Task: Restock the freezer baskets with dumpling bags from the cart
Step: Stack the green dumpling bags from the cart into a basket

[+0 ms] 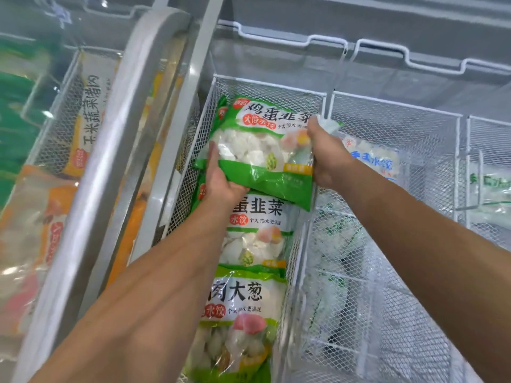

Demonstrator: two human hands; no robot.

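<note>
Both my hands hold a green and white dumpling bag (262, 145) over the far end of a white wire mesh freezer basket (265, 88). My left hand (221, 178) grips the bag's lower left corner. My right hand (325, 156) clutches its right edge. Below it in the same basket lie a second green bag (257, 230) of the same kind and a third green bag (243, 313) nearest to me. The cart is out of sight.
A grey sliding lid frame (116, 150) runs diagonally at left, with orange bags (91, 111) under the glass. To the right, another mesh basket (395, 109) holds clear blue-printed bags (376, 161). A further basket (489, 172) lies at far right.
</note>
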